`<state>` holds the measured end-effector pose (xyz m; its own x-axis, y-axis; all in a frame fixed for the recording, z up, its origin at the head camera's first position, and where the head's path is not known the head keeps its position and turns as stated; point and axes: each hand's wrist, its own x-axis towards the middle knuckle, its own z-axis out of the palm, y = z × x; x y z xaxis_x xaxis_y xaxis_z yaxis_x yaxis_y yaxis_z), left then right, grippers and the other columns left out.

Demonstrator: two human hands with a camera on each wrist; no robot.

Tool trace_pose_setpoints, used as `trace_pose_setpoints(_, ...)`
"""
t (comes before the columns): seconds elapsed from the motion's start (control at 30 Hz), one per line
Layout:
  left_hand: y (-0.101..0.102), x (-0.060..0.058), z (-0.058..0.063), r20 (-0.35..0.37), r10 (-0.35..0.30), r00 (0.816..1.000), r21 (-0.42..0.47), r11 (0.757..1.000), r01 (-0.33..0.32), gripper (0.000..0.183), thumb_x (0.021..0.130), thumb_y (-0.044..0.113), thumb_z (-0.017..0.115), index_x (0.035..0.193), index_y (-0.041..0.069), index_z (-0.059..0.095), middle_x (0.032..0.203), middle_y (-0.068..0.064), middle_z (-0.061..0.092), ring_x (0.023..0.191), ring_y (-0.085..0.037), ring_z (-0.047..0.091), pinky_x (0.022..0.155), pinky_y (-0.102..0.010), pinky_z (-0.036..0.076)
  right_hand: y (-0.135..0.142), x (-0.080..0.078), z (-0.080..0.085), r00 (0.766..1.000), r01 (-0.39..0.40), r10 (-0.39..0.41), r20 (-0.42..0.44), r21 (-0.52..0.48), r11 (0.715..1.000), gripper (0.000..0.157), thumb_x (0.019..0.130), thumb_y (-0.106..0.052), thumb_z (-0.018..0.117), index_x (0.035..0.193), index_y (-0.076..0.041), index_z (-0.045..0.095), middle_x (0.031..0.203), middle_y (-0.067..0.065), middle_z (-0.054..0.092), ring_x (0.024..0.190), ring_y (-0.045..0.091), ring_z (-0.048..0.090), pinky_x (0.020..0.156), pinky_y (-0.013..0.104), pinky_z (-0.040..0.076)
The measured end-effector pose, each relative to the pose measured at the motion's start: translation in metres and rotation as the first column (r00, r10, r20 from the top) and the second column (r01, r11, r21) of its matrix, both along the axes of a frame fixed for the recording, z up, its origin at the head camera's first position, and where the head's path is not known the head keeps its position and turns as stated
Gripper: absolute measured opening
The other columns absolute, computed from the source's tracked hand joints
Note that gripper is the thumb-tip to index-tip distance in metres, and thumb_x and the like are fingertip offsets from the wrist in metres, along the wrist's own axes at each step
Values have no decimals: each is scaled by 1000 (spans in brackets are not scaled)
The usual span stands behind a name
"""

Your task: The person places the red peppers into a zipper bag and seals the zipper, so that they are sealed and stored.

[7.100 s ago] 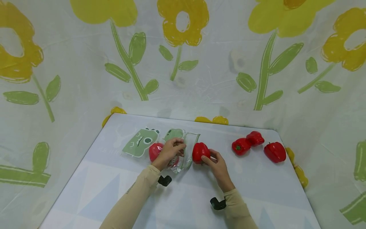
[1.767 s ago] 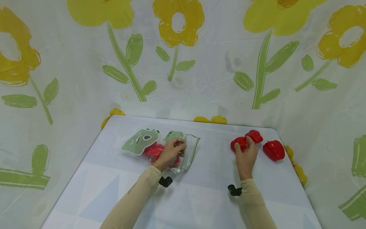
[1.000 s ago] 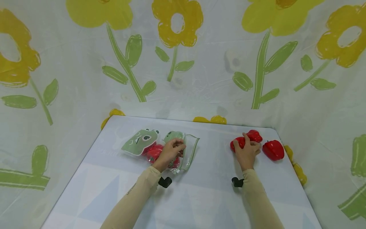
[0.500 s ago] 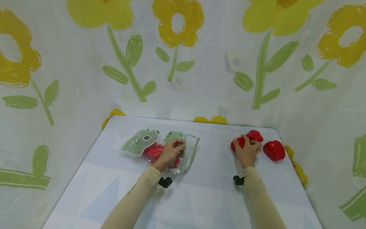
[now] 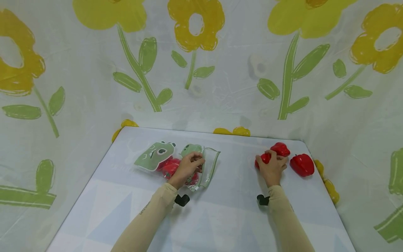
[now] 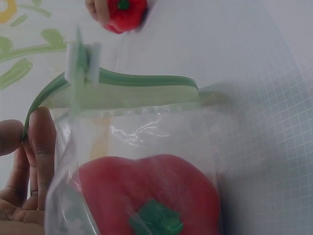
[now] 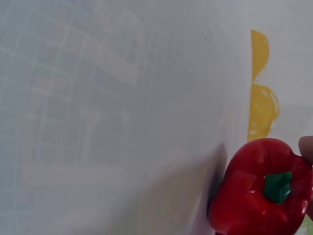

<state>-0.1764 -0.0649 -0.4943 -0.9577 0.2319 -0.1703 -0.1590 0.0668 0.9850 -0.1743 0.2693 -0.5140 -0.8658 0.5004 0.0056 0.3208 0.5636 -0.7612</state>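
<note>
A person's right grip [image 5: 271, 168] curls round a glossy red pepper [image 7: 252, 193], near two more peppers [image 5: 302, 165] on the worktop [image 5: 233, 196]; the left grip [image 5: 186, 170] pinches a clear bag [image 6: 146, 125]; the held pepper looks light, firm, slippery, best clasped across its sides

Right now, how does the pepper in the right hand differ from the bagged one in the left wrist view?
The held pepper is bare; the bagged pepper sits inside a clear bag. The right hand grips the held pepper; the left hand pinches the bag beside the bagged pepper. Both are red with green stems.
</note>
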Motion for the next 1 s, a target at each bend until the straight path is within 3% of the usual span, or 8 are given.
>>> trace_pose_setpoints(0.3, 0, 0, -1, 11, -1, 1000, 1, 1000, 1, 33, 98, 23, 68, 126, 6, 62, 110, -12, 64, 86, -26, 66, 82, -33, 60, 4, 11, 3, 999, -40, 39, -8, -24, 999, 61, 93, -26, 70, 146, -12, 43, 158, 24, 10, 142, 47, 18, 100, 70, 43)
trace_pose_setpoints(0.7, -1, 1, 1, 13, -5, 1000, -6, 1000, 5, 32, 99, 23, 67, 125, 6, 62, 110, -12, 64, 87, -26, 67, 81, -33, 60, 9, 25, 7, 990, -74, 73, 124, 2, 997, 82, 92, -25, 68, 161, -16, 24, 157, 29, 16, 143, 50, 19, 97, 72, 43)
trace_pose_setpoints(1.0, -1, 2, 1, 11, 1, 1000, 2, 1000, -1, 37, 98, 23, 68, 129, 4, 60, 112, -12, 64, 92, -33, 67, 85, -37, 59, 17, 32, 21, 978, -96, 113, 177, -104, 990, 88, 95, -23, 61, 159, 5, 6, 155, 37, 12, 141, 56, 21, 102, 69, 40)
